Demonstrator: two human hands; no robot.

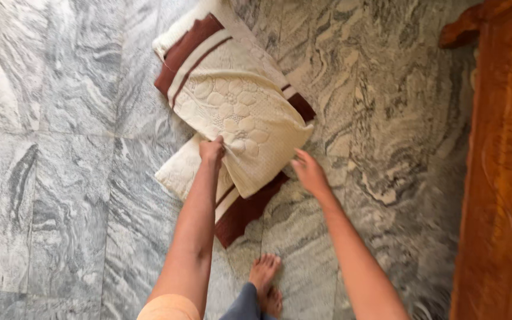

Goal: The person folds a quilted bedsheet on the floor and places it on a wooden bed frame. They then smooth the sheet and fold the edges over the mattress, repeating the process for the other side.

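Observation:
A cream pillow point(232, 101) with a raised flower pattern and dark red bands lies tilted on the grey marble floor point(60, 178). It rests across a second pillow point(179, 172) of the same kind beneath it. My left hand point(211, 151) pinches the upper pillow's near edge. My right hand point(307, 172) hovers just right of that pillow's lower corner, fingers apart, holding nothing. My bare foot point(266, 281) stands on the floor below the pillows.
A carved orange-brown wooden furniture frame point(499, 178) runs along the right side from top to bottom. Grey veined marble tiles cover the remaining floor to the left and near me.

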